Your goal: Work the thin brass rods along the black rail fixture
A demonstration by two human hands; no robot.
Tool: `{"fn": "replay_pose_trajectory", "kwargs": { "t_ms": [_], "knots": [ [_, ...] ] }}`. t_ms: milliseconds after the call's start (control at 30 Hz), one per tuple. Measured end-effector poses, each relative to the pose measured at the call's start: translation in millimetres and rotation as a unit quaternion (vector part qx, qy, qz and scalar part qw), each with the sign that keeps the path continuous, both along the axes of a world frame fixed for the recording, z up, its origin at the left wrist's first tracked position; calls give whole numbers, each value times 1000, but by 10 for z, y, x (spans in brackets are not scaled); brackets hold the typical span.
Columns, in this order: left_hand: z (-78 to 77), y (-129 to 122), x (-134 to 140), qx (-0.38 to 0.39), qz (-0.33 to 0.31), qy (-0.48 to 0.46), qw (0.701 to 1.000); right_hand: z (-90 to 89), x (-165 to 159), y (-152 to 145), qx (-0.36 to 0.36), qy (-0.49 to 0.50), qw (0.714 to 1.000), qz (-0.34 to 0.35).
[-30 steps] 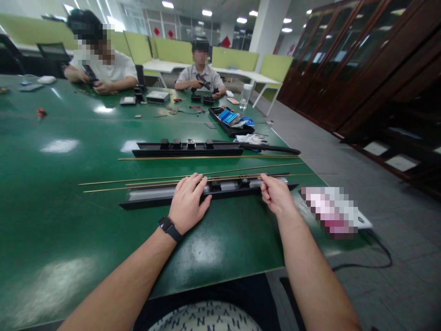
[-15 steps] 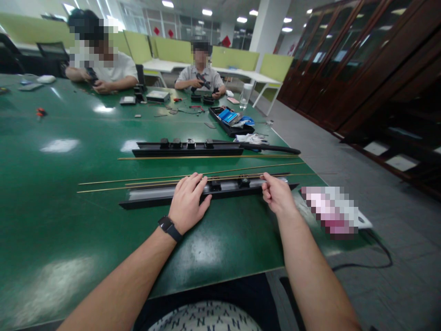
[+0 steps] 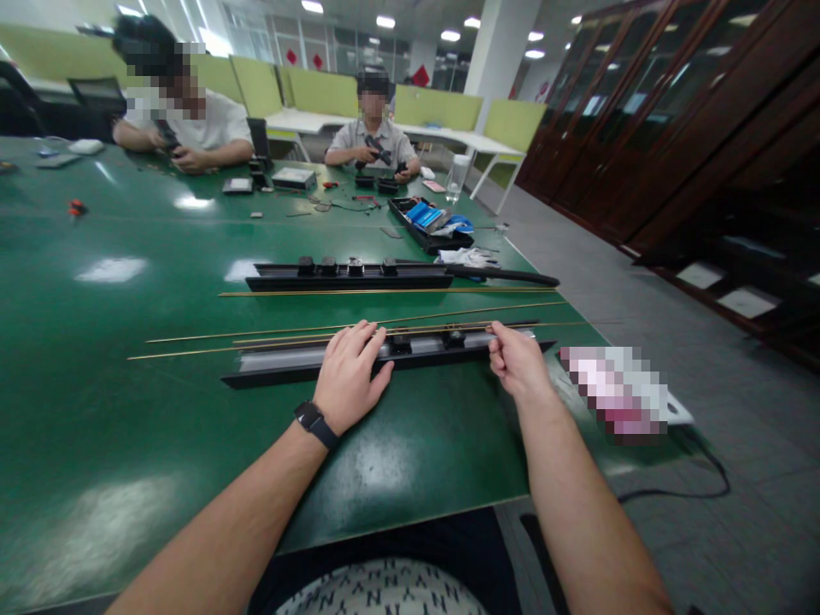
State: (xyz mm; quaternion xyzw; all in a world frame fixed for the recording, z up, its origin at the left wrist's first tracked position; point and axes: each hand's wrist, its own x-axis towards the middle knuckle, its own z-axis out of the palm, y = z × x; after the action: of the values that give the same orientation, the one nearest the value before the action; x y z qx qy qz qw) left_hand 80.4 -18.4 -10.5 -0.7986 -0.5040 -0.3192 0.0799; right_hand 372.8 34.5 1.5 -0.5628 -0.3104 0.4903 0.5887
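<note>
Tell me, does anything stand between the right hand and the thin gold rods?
Nothing visible does: the right hand appears to pinch a gold rod directly. The left hand lies across the near rail, farther left, hiding part of the rod.

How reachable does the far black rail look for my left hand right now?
Probably yes. Ahead of your left hand, only thin gold rods seem to lie before the far black rail, though the hand rests over the near rail.

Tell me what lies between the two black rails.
In the head view, at least two thin golden rods lie between the far rail and near rail, roughly lengthwise.
</note>
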Motion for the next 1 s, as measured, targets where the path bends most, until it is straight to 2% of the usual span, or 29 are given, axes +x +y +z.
{"fn": "replay_pose_trajectory", "kwargs": {
  "t_ms": [167, 367, 567, 767, 933, 1000],
  "knots": [
    [-5, 2, -3, -1, -2, -6, 1000, 9, -18, -13, -7, -9, 999, 50],
    [0, 4, -1, -6, -5, -11, 1000, -4, -5, 13, -3, 4, 1000, -7],
    [-1, 0, 0, -7, -3, -6, 1000, 39, -31, -24, -13, -6, 999, 48],
    [-14, 4, -2, -4, -2, -4, 1000, 34, -25, -13, -8, 6, 1000, 0],
    [-13, 8, -2, -3, -2, -6, 1000, 40, -32, -19, -12, -5, 999, 48],
    [-11, 8, -2, -4, -3, -5, 1000, 42, -36, -18, -15, -5, 999, 43]
  ]
}}
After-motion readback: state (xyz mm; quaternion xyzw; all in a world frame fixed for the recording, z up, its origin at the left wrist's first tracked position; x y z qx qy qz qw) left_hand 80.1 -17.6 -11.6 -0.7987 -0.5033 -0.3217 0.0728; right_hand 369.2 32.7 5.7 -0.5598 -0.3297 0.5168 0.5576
